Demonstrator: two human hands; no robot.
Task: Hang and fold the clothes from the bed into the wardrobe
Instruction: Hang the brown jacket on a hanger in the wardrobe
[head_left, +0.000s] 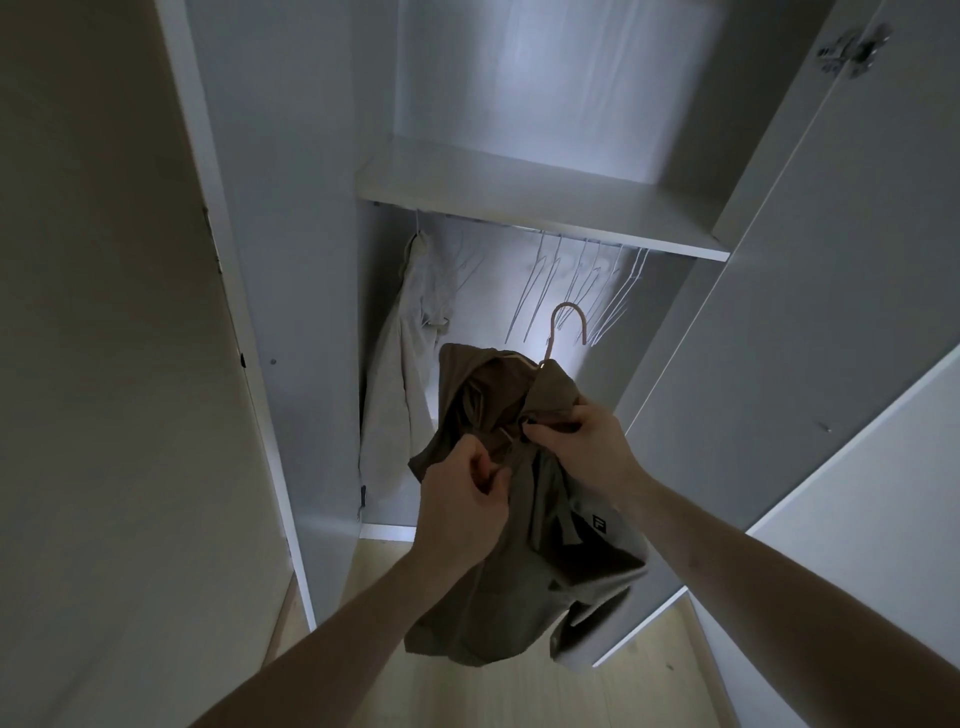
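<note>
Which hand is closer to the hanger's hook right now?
Right. The right hand grips the brown shirt just below the hook; the left hand pinches the fabric lower and further left.

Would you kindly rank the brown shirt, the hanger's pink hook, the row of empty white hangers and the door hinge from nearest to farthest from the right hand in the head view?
1. Brown shirt: pinched at the collar by the right hand.
2. Pink hook: just above the hand.
3. Empty white hangers: higher, on the rail under the shelf.
4. Door hinge: top right, on the open door.
</note>
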